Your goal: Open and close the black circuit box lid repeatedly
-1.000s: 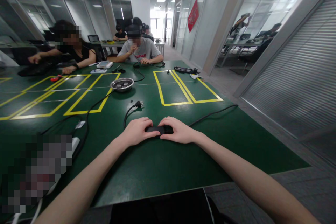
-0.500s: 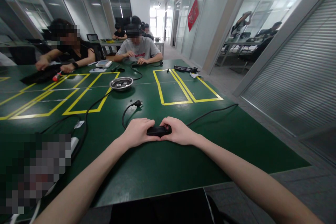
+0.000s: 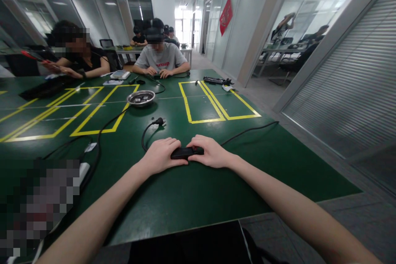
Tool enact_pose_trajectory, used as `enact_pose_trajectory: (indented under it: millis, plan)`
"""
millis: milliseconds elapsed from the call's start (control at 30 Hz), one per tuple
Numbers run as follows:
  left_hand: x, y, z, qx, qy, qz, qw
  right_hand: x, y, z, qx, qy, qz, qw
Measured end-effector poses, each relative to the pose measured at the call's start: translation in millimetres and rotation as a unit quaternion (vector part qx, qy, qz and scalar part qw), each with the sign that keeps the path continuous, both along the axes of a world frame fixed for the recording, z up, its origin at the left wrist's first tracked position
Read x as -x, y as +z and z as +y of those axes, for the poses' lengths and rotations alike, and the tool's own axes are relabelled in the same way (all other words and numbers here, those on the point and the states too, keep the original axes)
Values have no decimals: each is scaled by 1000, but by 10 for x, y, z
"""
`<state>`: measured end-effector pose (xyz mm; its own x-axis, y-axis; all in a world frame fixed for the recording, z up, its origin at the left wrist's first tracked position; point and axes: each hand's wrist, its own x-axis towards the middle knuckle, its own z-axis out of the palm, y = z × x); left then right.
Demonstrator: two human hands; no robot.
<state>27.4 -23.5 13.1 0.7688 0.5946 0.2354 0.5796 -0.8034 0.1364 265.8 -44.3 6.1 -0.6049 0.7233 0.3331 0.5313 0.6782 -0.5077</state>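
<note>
Both bare hands met over the near part of the green, smooth-topped table (image 3: 185, 202). Between them, just above or on the surface (could not tell which), was a black oblong block (image 3: 179, 154), lying crosswise. Left hand (image 3: 161, 153): thumb on the near side, fingers on the far side, clamped on the block's left end. Right hand (image 3: 211, 151): thumb and curled fingers clamped around its right end, the grip partly hidden. A black cord with a pronged black plug (image 3: 159, 121) curved out beyond the left hand; a thin black cable (image 3: 250, 132) trailed right from behind the right hand. Farther off: a round, shiny metal bowl (image 3: 141, 105) holding small metallic pieces, and yellow tape rectangles (image 3: 207, 121).
</note>
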Motion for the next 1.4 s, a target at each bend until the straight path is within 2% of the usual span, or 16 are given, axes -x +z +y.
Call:
enact_pose_trajectory:
  millis: [167,433,600,867,1033,1167,1400]
  plan:
    - [-14,-8,-8,-1,-3,15,1000,5,-14,8,-25,23,7,999]
    - [2,35,5,-18,8,-13,1000,9,12,11,-86,-3,-25,996]
    - [-21,36,-14,-18,19,21,999,-2,1,34,-63,16,-26,998]
    - [39,91,-1,11,39,20,999,-35,10,54,-75,-6,-32,997]
    - [35,73,-15,51,27,31,998,-42,-42,70,-83,42,-11,996]
    - [19,117,-64,88,24,34,995,-45,-74,93,-95,71,9,993]
    - [-9,209,-95,61,42,40,996,-67,-74,88,-54,27,35,998]
